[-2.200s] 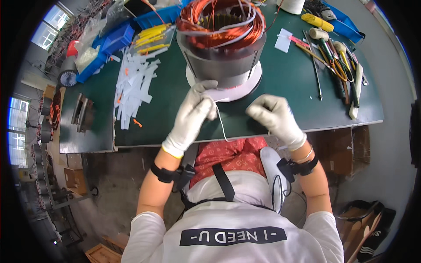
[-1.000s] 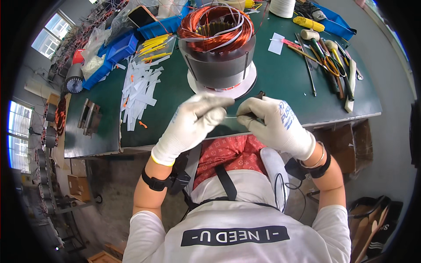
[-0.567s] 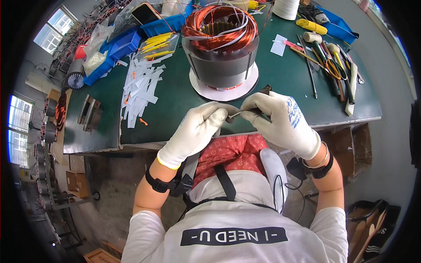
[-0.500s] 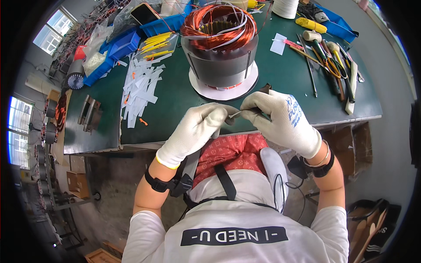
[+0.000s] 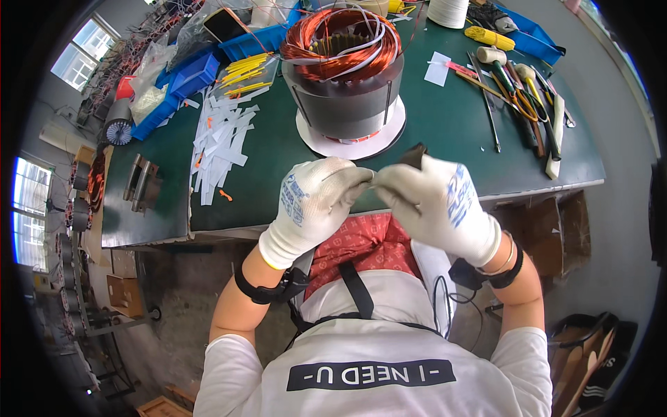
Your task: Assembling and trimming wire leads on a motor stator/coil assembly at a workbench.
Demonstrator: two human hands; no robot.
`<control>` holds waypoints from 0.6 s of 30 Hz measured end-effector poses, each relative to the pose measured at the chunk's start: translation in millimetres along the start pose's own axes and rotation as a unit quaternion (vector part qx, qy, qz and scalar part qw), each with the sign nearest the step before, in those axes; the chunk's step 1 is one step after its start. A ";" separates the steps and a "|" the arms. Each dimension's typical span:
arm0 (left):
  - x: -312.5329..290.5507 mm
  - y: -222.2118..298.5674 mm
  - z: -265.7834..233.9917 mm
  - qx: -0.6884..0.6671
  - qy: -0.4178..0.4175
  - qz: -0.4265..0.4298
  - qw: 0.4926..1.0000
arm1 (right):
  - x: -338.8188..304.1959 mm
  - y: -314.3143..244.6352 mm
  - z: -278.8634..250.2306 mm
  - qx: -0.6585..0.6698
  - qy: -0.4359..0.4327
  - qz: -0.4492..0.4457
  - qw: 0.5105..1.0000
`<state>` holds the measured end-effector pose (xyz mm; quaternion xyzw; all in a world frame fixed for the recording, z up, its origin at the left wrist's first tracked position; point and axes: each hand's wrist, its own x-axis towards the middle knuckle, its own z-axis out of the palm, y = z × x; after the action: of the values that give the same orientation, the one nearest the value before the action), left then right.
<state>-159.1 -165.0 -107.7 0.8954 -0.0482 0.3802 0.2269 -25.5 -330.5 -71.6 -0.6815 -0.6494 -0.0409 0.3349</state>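
Note:
Both my hands wear white knitted gloves and meet above the bench's front edge, fingertips nearly touching. My left hand is closed in a pinch, with a tiny pale end at its fingertips; a thin white strip showed there a moment earlier. My right hand is curled and slightly blurred, its fingertips against the same spot. A dark brown piece juts out behind its knuckles; its kind and how it is held are hidden. Beyond the hands stands a grey motor stator with copper wire coils on top, resting on a white round base.
Cut white strips and yellow strips lie left of the stator. Blue bins stand behind them. Scissors, a mallet and other hand tools lie on the right. Two metal bars sit at the left on the green bench.
My left hand has turned so its back shows more, and my right hand has dropped slightly and rotated. The thin white strip between the fingertips is now mostly hidden.

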 end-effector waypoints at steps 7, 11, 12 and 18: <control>4.6 2.2 0.4 -0.021 -0.026 -0.019 0.999 | 1.1 6.4 6.7 -0.004 0.007 0.018 1.000; 0.7 17.3 -1.7 -0.136 0.009 -0.188 0.973 | 2.0 7.0 5.9 0.008 0.032 0.011 0.999; 0.4 18.4 -2.5 -0.136 0.008 -0.188 0.973 | 1.4 8.6 7.4 0.015 0.031 0.014 0.999; 3.6 14.8 -8.4 -0.216 0.007 -0.237 0.947 | 0.9 10.0 3.8 0.030 0.027 0.014 0.999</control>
<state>-165.9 -174.2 -94.6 0.8078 0.0860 0.3022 0.4988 -17.8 -327.1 -78.1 -0.6784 -0.6316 -0.0352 0.3737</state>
